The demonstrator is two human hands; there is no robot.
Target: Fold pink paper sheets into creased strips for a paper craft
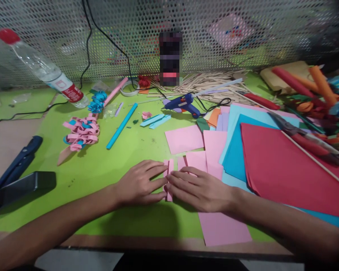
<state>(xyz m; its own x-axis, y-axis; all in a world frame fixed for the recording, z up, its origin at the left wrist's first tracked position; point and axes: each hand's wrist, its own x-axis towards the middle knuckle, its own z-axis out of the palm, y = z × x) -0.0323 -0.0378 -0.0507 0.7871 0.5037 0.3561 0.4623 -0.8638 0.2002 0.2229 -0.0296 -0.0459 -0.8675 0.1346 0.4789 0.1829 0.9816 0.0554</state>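
My left hand [139, 183] and my right hand [199, 188] lie side by side on the green table [101, 169], fingertips meeting over a small folded pink paper strip [169, 167]. Both hands press down on it with fingers stretched nearly flat. The strip's lower end shows between the fingertips; its middle is hidden under them. More pink sheets [214, 150] lie under and just beyond my right hand.
Red [288, 165] and blue sheets are stacked at right, with scissors [305, 137] and a thin stick on them. A blue glue gun [183, 103], wooden sticks, a water bottle [45, 71], a pink-and-blue paper flower stem [80, 133], a blue paper tube [121, 126] and a dark stapler [17, 180] surround the spot.
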